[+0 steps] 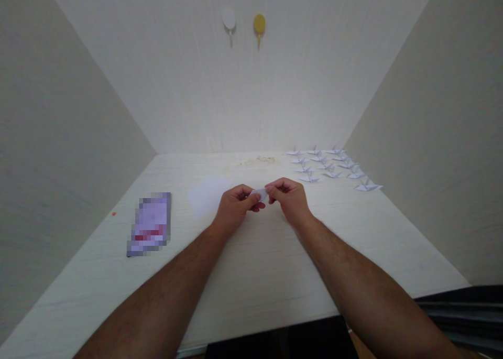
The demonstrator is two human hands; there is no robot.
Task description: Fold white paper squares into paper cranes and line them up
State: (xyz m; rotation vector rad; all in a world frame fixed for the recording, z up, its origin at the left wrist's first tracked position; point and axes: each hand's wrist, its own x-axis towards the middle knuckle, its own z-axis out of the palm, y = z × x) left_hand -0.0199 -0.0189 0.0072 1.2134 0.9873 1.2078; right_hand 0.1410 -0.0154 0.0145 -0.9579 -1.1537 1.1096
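Note:
A small piece of folded white paper point(259, 193) is held up over the middle of the table, between both hands. My left hand point(238, 206) pinches its left part, thumb on top and fingers curled beneath. At the other end, my right hand point(288, 196) grips the upper right tip between thumb and forefinger. The fingers cover much of the paper, so its exact folds cannot be made out. Several white paper cranes point(333, 174) stand in rows at the back right. Left of my left hand lies a stack or sheet of white paper point(208, 195).
A pixelated purple rectangular object point(151, 225) lies on the table point(251, 280) at the left, with a small orange bit point(113, 214) beside it. Walls enclose the table at the back and both sides. A white hook point(229, 20) and a yellow hook point(259, 23) hang on the back wall.

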